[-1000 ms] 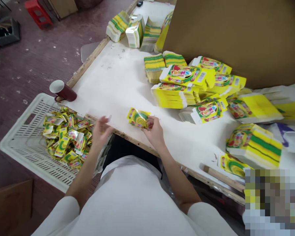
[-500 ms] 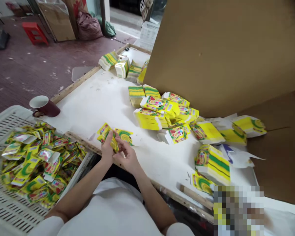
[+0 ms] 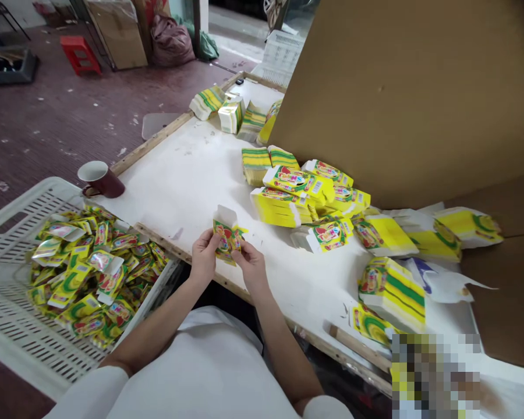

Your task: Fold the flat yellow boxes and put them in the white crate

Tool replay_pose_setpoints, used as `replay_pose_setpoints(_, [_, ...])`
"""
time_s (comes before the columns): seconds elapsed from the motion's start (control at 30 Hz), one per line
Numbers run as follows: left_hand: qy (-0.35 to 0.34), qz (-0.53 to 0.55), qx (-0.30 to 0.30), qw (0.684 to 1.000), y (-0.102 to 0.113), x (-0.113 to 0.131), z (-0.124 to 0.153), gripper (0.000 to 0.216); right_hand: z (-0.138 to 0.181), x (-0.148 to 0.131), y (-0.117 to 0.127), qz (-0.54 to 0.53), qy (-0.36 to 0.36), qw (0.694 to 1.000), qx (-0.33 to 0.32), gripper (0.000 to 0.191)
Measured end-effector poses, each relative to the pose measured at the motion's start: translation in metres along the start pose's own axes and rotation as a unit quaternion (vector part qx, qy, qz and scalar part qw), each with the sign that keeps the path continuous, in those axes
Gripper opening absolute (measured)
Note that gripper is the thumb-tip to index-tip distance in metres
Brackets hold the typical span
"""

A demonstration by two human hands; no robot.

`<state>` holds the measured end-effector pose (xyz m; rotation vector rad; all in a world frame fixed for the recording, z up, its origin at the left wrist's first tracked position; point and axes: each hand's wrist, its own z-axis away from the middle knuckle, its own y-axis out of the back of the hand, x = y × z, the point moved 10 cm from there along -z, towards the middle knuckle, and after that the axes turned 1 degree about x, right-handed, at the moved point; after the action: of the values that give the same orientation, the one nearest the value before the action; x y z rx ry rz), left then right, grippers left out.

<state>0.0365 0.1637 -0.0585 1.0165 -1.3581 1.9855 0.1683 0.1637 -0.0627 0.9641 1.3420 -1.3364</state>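
Note:
My left hand (image 3: 205,251) pinches the left side of a small yellow printed carton (image 3: 223,237) above the table's near edge. A pale flap (image 3: 226,215) stands up from the carton's far end. At its right side, my right hand (image 3: 250,262) is closed with thumb and fingers on the carton. Whether a second piece lies between these fingers I cannot make out. Beyond my right hand, stacks of flat yellow cartons (image 3: 283,208) lie on the white tabletop (image 3: 179,169).
A white plastic basket (image 3: 9,291) full of small yellow packs stands at my left. Near it, a maroon mug (image 3: 109,183) sits on the table corner. Large brown cardboard (image 3: 397,105) rises behind the cartons. A wooden strip (image 3: 360,348) lies at the right front edge.
The piece in my left hand is no longer seen there, and the carton lying beyond my hands is off the table. Both hands now hold a carton with its flap raised. The view has shifted left.

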Motion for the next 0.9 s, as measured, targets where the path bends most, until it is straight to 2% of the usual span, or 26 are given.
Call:
replay_pose_setpoints(0.13, [0.045, -0.011, -0.003, 0.999, 0.002, -0.004, -0.001, 0.037, 0.001, 0.005, 0.005, 0.012, 0.001, 1.0, 0.013, 0.028])
replay_pose_setpoints(0.3, [-0.015, -0.037, -0.011, 0.999, 0.006, 0.013, -0.015, 0.033, -0.006, 0.005, 0.009, 0.059, 0.011, 0.998, -0.026, 0.021])
replay_pose_setpoints(0.4, [-0.014, -0.088, -0.042, 0.995, 0.008, 0.026, -0.026, 0.038, -0.01, -0.013, 0.022, 0.123, 0.057, 0.991, -0.019, 0.021])
replay_pose_setpoints(0.47, [-0.006, -0.135, -0.09, 0.987, 0.008, 0.041, -0.032, 0.049, -0.009, -0.036, 0.029, 0.237, 0.129, 0.963, -0.008, 0.023])
replay_pose_setpoints(0.53, [-0.007, -0.203, -0.156, 0.967, 0.004, 0.055, -0.033, 0.062, -0.006, -0.055, 0.026, 0.355, 0.201, 0.912, -0.033, 0.033])
replay_pose_setpoints(0.6, [-0.011, -0.294, -0.222, 0.93, -0.004, 0.058, -0.027, 0.076, -0.002, -0.064, 0.018, 0.418, 0.249, 0.87, -0.078, 0.041])
replay_pose_setpoints(0.67, [-0.022, -0.394, -0.272, 0.878, -0.014, 0.046, -0.016, 0.09, 0.003, -0.067, 0.01, 0.431, 0.28, 0.851, -0.104, 0.042])
replay_pose_setpoints(0.7, [-0.031, -0.438, -0.283, 0.853, -0.019, 0.037, -0.01, 0.094, 0.004, -0.068, 0.007, 0.426, 0.288, 0.852, -0.097, 0.041])
replay_pose_setpoints(0.77, [-0.06, -0.505, -0.27, 0.817, -0.027, 0.019, 0.0, 0.09, 0.006, -0.07, 0.009, 0.408, 0.286, 0.867, -0.03, 0.035])
replay_pose_setpoints(0.83, [-0.094, -0.543, -0.224, 0.804, -0.03, 0.009, 0.006, 0.077, 0.012, -0.069, 0.018, 0.38, 0.262, 0.884, 0.073, 0.028])
replay_pose_setpoints(0.9, [-0.127, -0.553, -0.18, 0.803, -0.031, 0.008, 0.01, 0.075, 0.02, -0.064, 0.022, 0.327, 0.236, 0.905, 0.131, 0.023])
